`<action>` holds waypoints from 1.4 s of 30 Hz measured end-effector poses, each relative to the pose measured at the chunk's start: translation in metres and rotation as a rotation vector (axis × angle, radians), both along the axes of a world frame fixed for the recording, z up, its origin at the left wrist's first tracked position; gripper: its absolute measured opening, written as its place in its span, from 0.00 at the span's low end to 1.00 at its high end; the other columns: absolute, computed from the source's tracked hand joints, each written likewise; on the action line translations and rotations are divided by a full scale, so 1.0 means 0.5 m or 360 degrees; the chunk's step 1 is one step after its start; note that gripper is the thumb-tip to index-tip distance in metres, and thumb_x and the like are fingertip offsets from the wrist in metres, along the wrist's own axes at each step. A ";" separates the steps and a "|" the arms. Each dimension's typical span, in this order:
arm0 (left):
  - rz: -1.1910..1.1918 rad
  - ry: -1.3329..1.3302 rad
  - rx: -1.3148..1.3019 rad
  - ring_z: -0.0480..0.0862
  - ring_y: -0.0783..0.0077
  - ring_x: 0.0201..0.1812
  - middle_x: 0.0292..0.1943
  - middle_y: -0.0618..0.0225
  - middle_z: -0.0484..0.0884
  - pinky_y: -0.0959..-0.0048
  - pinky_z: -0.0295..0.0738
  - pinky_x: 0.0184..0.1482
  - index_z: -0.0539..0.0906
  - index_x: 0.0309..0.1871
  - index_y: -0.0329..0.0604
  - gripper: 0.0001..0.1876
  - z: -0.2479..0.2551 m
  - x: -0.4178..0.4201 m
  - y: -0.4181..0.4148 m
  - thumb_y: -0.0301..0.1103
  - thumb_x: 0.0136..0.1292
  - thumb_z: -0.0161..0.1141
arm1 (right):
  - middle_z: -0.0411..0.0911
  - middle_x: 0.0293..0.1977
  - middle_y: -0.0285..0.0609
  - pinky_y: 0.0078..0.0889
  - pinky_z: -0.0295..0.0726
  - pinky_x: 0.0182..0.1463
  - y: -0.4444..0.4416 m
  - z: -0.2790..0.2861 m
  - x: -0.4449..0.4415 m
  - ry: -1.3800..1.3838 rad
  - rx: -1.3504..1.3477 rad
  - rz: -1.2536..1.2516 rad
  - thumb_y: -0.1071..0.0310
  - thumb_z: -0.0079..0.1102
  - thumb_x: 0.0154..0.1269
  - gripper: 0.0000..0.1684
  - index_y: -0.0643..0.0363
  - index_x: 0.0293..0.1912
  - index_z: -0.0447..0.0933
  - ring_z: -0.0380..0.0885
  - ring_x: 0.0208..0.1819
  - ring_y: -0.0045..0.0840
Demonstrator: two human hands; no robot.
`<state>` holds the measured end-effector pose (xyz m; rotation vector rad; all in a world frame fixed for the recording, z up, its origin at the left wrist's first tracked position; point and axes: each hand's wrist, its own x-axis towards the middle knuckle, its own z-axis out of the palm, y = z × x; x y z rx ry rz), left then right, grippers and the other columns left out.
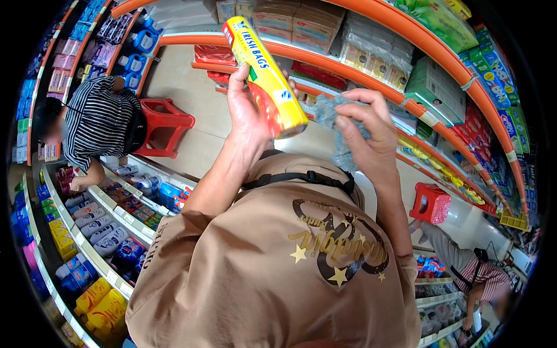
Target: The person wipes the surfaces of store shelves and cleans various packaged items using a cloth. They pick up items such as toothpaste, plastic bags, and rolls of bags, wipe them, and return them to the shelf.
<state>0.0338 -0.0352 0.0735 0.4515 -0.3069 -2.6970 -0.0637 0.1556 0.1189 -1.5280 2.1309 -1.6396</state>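
A yellow and red roll of plastic food bags lies tilted in my left hand, with the thumb on its near side and fingertips showing behind it. Between the thumb and fingers of my right hand is a crumpled grey-blue cloth, which hangs down beside the palm. The cloth is apart from the roll. Both hands are out in front of my brown shirt, before a shelf with an orange edge.
Shelves hold boxed packs, clear-wrapped packs and a green box. A person in a striped shirt is by a red stool at left. At lower right are another person and a red stool. Bottles line the left shelving.
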 end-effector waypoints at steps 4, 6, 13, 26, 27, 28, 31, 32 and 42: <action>-0.0213 0.0135 -0.0276 0.77 0.63 0.35 0.43 0.57 0.75 0.68 0.76 0.39 0.73 0.57 0.36 0.33 0.001 0.016 0.009 0.58 0.62 0.55 | 0.76 0.45 0.45 0.29 0.75 0.51 -0.006 0.012 -0.018 -0.0049 -0.0147 -0.0170 0.76 0.64 0.61 0.09 0.63 0.43 0.80 0.77 0.47 0.29; -0.0221 0.0040 -0.0312 0.80 0.65 0.32 0.36 0.59 0.79 0.67 0.79 0.31 0.74 0.51 0.38 0.31 0.021 0.022 0.023 0.62 0.63 0.54 | 0.76 0.44 0.46 0.29 0.75 0.52 -0.012 0.017 -0.021 -0.0040 -0.0171 -0.0213 0.75 0.64 0.62 0.10 0.64 0.44 0.79 0.76 0.48 0.29; -0.0184 -0.0062 -0.0096 0.85 0.61 0.44 0.44 0.54 0.83 0.62 0.83 0.46 0.73 0.58 0.39 0.29 0.014 0.025 0.037 0.56 0.69 0.54 | 0.73 0.42 0.42 0.32 0.79 0.42 -0.041 0.031 0.037 0.0331 -0.0206 0.0133 0.68 0.73 0.51 0.18 0.58 0.43 0.79 0.78 0.41 0.30; -0.0617 0.0081 -0.0348 0.85 0.60 0.43 0.49 0.55 0.81 0.64 0.84 0.44 0.69 0.64 0.38 0.44 -0.020 0.062 0.033 0.67 0.56 0.62 | 0.73 0.38 0.40 0.28 0.80 0.29 -0.115 0.019 -0.013 0.0673 -0.0382 -0.0027 0.68 0.73 0.51 0.15 0.56 0.40 0.80 0.78 0.30 0.28; -0.0780 0.0252 -0.0492 0.85 0.61 0.42 0.49 0.55 0.80 0.65 0.84 0.42 0.68 0.64 0.37 0.46 -0.040 0.064 0.021 0.67 0.54 0.64 | 0.73 0.38 0.41 0.28 0.80 0.32 -0.112 0.025 -0.033 0.0669 -0.0420 -0.0090 0.68 0.72 0.53 0.15 0.57 0.41 0.80 0.78 0.32 0.29; -0.0678 0.0183 -0.0667 0.85 0.64 0.41 0.49 0.56 0.79 0.66 0.85 0.38 0.66 0.65 0.36 0.48 -0.017 0.057 0.029 0.63 0.51 0.70 | 0.74 0.38 0.41 0.28 0.80 0.35 -0.109 0.030 -0.058 0.0659 -0.0459 -0.0151 0.68 0.71 0.54 0.14 0.58 0.41 0.80 0.78 0.33 0.29; -0.0625 0.0114 -0.1286 0.84 0.65 0.41 0.49 0.58 0.79 0.68 0.84 0.39 0.63 0.69 0.38 0.49 0.006 0.059 0.012 0.56 0.51 0.73 | 0.74 0.39 0.41 0.27 0.77 0.45 -0.079 0.060 -0.108 0.0480 -0.0608 -0.0373 0.70 0.68 0.61 0.11 0.64 0.43 0.80 0.77 0.39 0.28; -0.0621 -0.0041 -0.1363 0.83 0.69 0.47 0.52 0.59 0.79 0.69 0.81 0.48 0.63 0.70 0.37 0.49 0.023 0.068 0.011 0.48 0.48 0.76 | 0.75 0.39 0.39 0.23 0.75 0.47 -0.067 0.077 -0.115 0.0322 -0.0596 -0.0450 0.70 0.65 0.64 0.09 0.64 0.43 0.81 0.77 0.39 0.24; -0.0583 -0.0199 -0.2610 0.78 0.66 0.58 0.59 0.54 0.78 0.67 0.71 0.62 0.70 0.67 0.32 0.46 0.045 0.066 0.009 0.39 0.44 0.79 | 0.78 0.37 0.44 0.27 0.76 0.45 -0.027 0.163 -0.090 0.0334 -0.0285 -0.0039 0.69 0.62 0.64 0.10 0.65 0.43 0.81 0.79 0.39 0.27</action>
